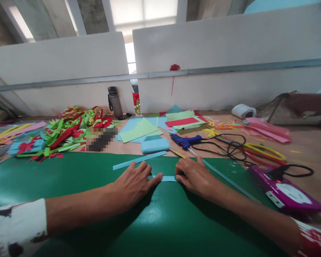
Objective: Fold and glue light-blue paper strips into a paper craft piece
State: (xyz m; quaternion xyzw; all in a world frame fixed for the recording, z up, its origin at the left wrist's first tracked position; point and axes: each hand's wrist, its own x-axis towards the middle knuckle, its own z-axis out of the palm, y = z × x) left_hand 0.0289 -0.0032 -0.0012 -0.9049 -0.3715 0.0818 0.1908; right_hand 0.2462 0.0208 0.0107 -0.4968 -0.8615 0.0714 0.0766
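A short light-blue paper strip (169, 178) lies across the green mat (96, 221) between my hands. My left hand (136, 180) is on its left end, fingers apart and thumb resting along the strip. At its right end my right hand (194, 175) has fingers curled and pressed together on the paper. Just beyond the left hand is another light-blue strip (139, 160), lying slantwise. A folded light-blue paper piece (155, 145) sits at the mat's far edge. One long pale-blue strip (230, 181) runs under or behind the right forearm.
Behind the mat are a blue glue gun (186, 141) with black cable, coloured paper sheets (141, 130), a heap of red and green strips (66, 134) and a dark bottle (114, 102). Right: yellow-handled scissors (267, 151) and a purple power box (286, 189).
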